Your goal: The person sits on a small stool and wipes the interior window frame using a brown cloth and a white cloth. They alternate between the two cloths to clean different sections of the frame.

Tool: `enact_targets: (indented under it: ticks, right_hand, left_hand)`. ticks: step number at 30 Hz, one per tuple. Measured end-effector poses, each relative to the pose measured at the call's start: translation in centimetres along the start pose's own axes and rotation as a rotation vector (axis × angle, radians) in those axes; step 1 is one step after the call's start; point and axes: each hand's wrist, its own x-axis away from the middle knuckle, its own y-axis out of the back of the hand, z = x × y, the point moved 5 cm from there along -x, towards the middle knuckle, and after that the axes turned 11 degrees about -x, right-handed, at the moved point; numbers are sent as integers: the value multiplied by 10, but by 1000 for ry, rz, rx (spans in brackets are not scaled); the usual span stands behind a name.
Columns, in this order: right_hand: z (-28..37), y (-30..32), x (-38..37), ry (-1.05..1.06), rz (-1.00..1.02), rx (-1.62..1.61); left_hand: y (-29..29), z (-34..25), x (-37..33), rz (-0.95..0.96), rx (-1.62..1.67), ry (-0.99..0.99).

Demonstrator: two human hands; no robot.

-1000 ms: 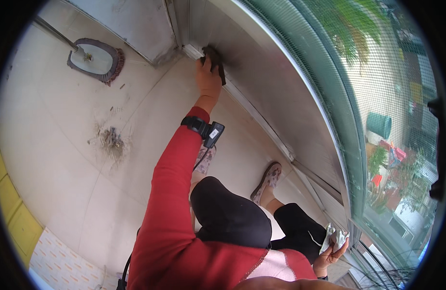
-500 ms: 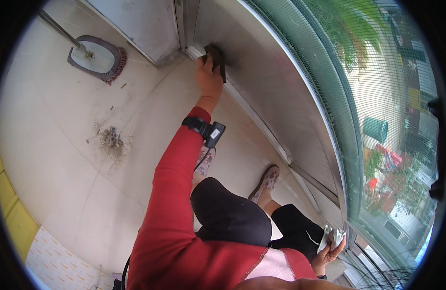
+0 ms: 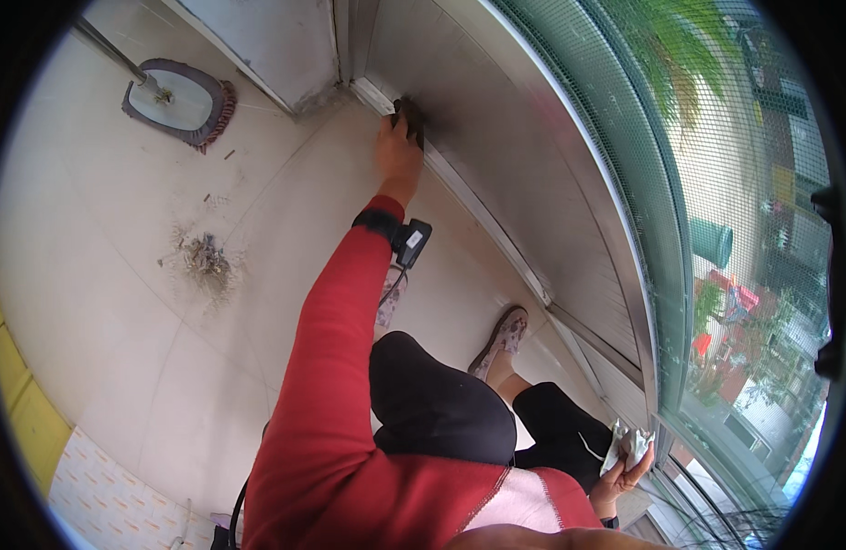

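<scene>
Holding the left grip point(image 3: 398, 149) low at the far end of a grey metal panel point(image 3: 524, 174), bending the fingers closely around a dark wad point(image 3: 412, 124) and pressing it to the panel's foot, right beside a pale rail point(image 3: 373, 95); looking too dark to tell for cloth or sponge. Resting the right grip point(image 3: 617, 481) near and to the right, beside the black trousers point(image 3: 437, 394), curling its fingers around a crumpled pale packet point(image 3: 629, 447) and leaving much of it sticking out. Wearing a small black box point(image 3: 412, 243) on a band over the left red sleeve point(image 3: 327, 339), just behind the wrist. Bending both knees and setting one floral shoe point(image 3: 504, 336) near the panel. Having a grey scatter of debris point(image 3: 203, 259) lying on the floor point(image 3: 285, 229) to the left, and a flat mop point(image 3: 171, 103) lying farther off beyond it, showing a pale plate edged in grey. Seeing, on the right above the panel, a mesh screen point(image 3: 725, 147), and through it a green bucket point(image 3: 712, 240).
</scene>
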Motion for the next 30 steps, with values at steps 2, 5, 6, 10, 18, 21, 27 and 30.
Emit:
enact_targets:
  ticks: [2, 5, 6, 10, 18, 21, 27, 30]
  right_hand:
    - [-2, -1, 0, -36, 0, -107]
    - [-3, -1, 1, -52, -8, -96]
    - [-3, -1, 1, -38, -23, -70]
    - [-2, 0, 2, 0, -1, -62]
    - [-9, 5, 4, -9, -7, -43]
    - [-11, 5, 6, -13, -21, -37]
    - [-12, 6, 7, -26, -39, -70]
    - [-12, 7, 7, 7, -19, -10]
  left_hand:
    - [16, -22, 5, -199, 197, -136]
    - [38, -41, 9, -293, 334, -254]
    - [43, -42, 8, -314, 348, -302]
    - [31, -13, -5, -135, 66, -153]
    - [62, -53, 1, -314, 331, -363]
    - [88, -49, -54, -532, 106, -313]
    - [17, 31, -68, -247, -30, -60]
    - [-14, 47, -76, -80, -66, 171]
